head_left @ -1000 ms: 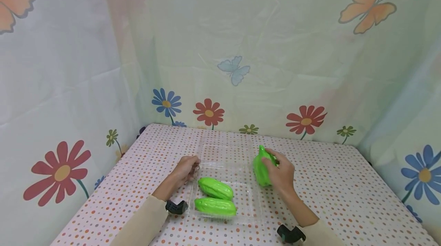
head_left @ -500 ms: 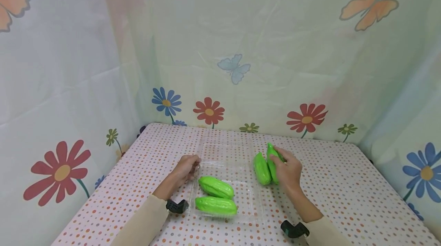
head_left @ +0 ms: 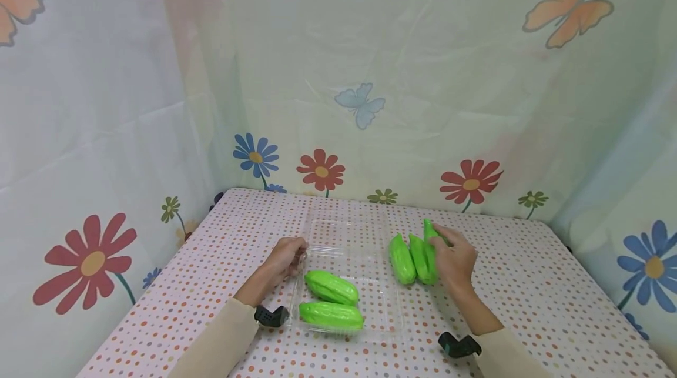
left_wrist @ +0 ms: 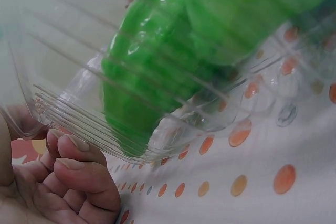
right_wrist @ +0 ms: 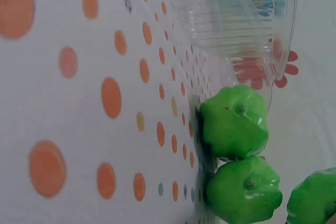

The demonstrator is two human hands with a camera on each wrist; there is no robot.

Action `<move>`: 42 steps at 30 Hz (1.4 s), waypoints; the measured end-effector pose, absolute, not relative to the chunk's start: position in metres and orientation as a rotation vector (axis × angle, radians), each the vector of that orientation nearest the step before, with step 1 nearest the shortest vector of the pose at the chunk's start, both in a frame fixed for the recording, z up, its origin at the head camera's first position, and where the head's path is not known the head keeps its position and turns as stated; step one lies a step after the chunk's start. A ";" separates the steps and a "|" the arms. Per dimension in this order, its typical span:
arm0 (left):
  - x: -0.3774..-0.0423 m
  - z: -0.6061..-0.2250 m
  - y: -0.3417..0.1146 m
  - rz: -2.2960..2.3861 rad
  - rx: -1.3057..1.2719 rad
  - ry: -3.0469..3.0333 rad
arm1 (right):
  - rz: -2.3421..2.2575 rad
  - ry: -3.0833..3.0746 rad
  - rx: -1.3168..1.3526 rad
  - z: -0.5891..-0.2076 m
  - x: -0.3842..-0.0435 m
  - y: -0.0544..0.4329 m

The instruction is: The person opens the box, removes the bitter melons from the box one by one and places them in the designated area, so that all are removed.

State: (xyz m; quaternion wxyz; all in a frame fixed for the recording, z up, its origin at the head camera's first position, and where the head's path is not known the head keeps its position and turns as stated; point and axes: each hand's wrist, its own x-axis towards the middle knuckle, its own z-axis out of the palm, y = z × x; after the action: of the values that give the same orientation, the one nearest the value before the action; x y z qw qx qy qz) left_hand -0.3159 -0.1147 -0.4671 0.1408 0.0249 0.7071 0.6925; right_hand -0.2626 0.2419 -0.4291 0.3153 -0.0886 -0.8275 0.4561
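Note:
My left hand pinches the left edge of a clear plastic clamshell box, which lies with its lid laid back. In the left wrist view the fingertips curl at the box's ridged rim. Two glossy, ribbed green gourds lie in the box's left part. To the right of the box, two more of these gourds lie side by side on the cloth. My right hand grips a third gourd beside them; the right wrist view shows this gourd raised off the cloth, partly cut off by the frame.
A dotted cloth covers the table. Fabric walls printed with flowers and butterflies stand behind it and at both sides. The open lid lies toward the back of the table.
My right hand has moved rightward. The gourds it held earlier now lie on the cloth, two in a row, and it grips another. The left hand and box have stayed put.

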 end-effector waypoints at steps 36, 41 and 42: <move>-0.316 -0.467 -0.116 1.983 0.079 2.054 | 1.104 -2.350 -0.340 -0.452 -0.280 0.274; -0.316 -0.467 -0.116 1.983 0.064 2.048 | 1.080 -2.387 -0.314 -0.454 -0.282 0.275; -0.316 -0.467 -0.116 1.984 0.065 2.049 | 1.086 -2.400 -0.310 -0.454 -0.282 0.275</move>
State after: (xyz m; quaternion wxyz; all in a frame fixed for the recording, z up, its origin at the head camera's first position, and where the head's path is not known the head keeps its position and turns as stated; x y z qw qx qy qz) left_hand -0.3157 -0.1157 -0.4668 0.1439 0.0227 0.7107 0.6883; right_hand -0.2821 0.2748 -0.4540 0.2423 -0.1132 -0.8779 0.3972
